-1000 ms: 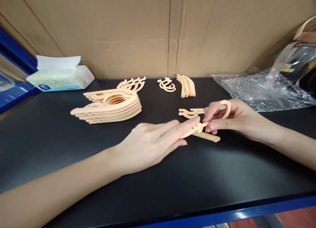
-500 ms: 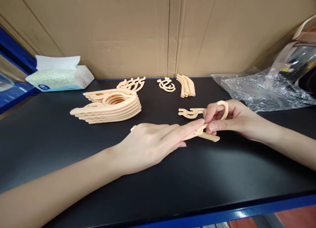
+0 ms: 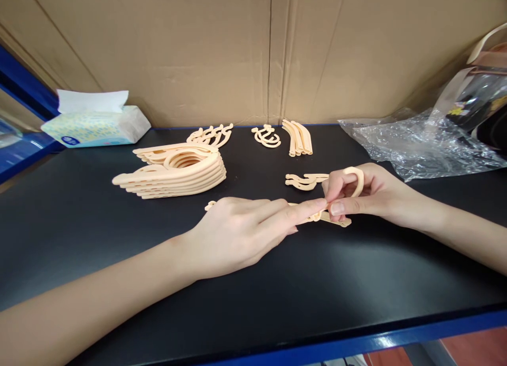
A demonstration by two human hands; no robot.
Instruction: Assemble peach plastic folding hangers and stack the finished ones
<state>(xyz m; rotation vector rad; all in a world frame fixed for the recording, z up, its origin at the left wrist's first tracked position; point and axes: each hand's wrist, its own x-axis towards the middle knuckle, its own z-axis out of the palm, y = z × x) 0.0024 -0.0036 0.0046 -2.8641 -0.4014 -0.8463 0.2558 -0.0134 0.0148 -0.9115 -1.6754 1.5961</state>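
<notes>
My right hand [image 3: 378,194] pinches a cream plastic hanger hook [image 3: 360,181] between thumb and fingers, its curve standing up above them. My left hand [image 3: 247,231] lies palm down over a cream hanger arm [image 3: 210,205], gripping it near the hook's lower end; most of that arm is hidden. Another hanger arm [image 3: 341,221] sticks out to the right beneath my right fingertips. Just behind the hands, a few curved hanger pieces [image 3: 303,184] rest on the table, partly covered by my right fingers.
On the black table [image 3: 317,302], a stack of folded hangers [image 3: 178,184] stands left of centre. Loose hooks [image 3: 267,137], more curved pieces [image 3: 214,136] and straight arms [image 3: 298,138] lie along the back. A tissue pack [image 3: 95,125] sits left, a clear plastic bag [image 3: 420,144] right.
The hook has dropped slightly and shifted a little left with my right hand. My left index finger now covers more of the joint, and the hanger arm's left end shows more.
</notes>
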